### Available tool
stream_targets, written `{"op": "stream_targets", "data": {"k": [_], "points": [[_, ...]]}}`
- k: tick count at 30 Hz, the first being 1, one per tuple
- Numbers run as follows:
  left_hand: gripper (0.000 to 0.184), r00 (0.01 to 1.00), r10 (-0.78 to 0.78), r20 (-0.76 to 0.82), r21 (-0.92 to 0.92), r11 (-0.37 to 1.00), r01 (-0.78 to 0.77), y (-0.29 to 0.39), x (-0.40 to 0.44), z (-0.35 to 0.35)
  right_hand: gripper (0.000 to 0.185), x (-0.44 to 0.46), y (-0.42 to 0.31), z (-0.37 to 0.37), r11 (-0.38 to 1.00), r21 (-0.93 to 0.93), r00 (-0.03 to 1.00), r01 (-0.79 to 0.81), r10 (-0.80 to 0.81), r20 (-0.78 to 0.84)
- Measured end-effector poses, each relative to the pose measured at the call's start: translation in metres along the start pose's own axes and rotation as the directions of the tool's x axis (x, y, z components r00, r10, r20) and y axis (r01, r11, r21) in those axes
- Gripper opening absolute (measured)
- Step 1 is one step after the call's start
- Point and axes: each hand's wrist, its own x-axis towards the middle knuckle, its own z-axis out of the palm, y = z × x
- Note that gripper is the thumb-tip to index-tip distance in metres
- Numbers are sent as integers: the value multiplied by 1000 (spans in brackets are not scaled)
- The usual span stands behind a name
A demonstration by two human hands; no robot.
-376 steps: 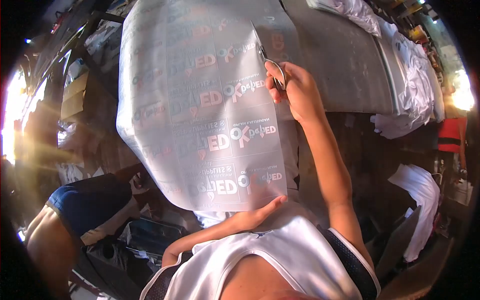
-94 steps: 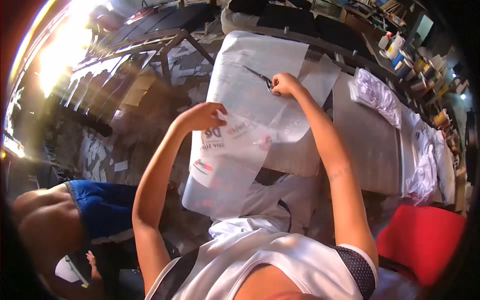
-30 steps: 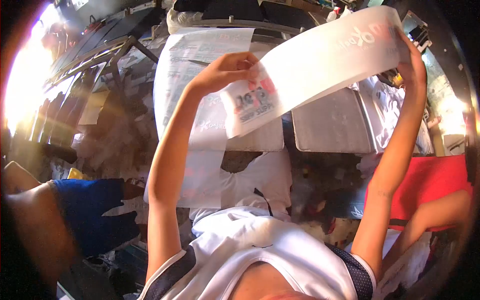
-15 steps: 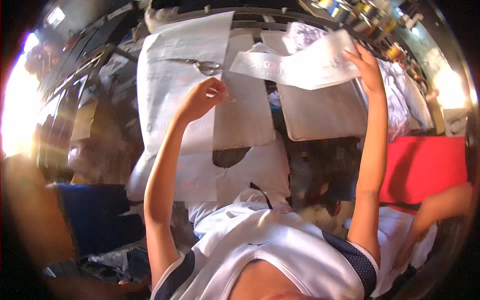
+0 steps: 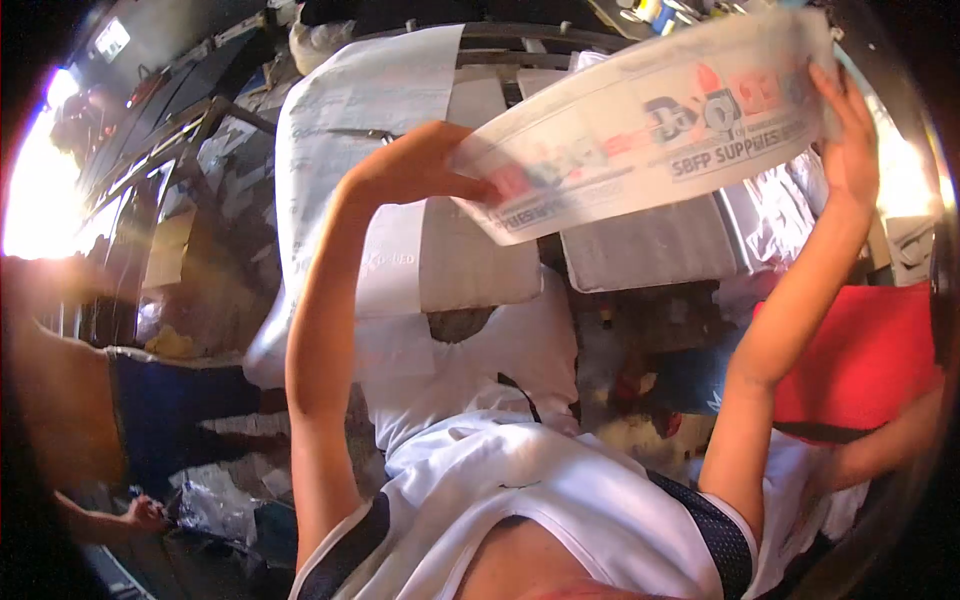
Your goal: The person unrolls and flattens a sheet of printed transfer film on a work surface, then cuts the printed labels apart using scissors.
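A long translucent printed strip (image 5: 640, 130) is raised in front of me, stretched between my hands. Its print includes the words "SBFP SUPPLIES" and red and dark letters. My left hand (image 5: 435, 165) grips the strip's left end, thumb on the near face. At the upper right, my right hand (image 5: 850, 140) pinches the other end. Below and to the left lies a larger translucent sheet (image 5: 375, 75), draped over a grey board (image 5: 480, 255) and hanging past its front edge. Scissors (image 5: 365, 134) rest on that sheet; their handles are hidden behind my left hand.
A second grey board (image 5: 650, 245) lies right of the first, with crumpled clear plastic (image 5: 780, 215) beside it. At lower left are a co-worker's hand (image 5: 145, 513) and dark blue clothing (image 5: 180, 415). Another person's arm (image 5: 890, 440) and a red cloth (image 5: 860, 355) are at right.
My left hand has moved up and right from beside the scissors and taken hold of the strip's left end. My right hand has moved right and nearer, bringing the strip closer.
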Motion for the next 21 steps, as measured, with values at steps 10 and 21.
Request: {"op": "stream_targets", "data": {"k": [10,21], "points": [[39,963,-261,63,-271,924,268,-139,-78,-9,34,-68,261,25,890,-17,872,-456,451,190],[40,868,-492,-68,-432,799,419,-152,-113,17,33,-116,291,39,808,-286,802,-515,572,173]]}}
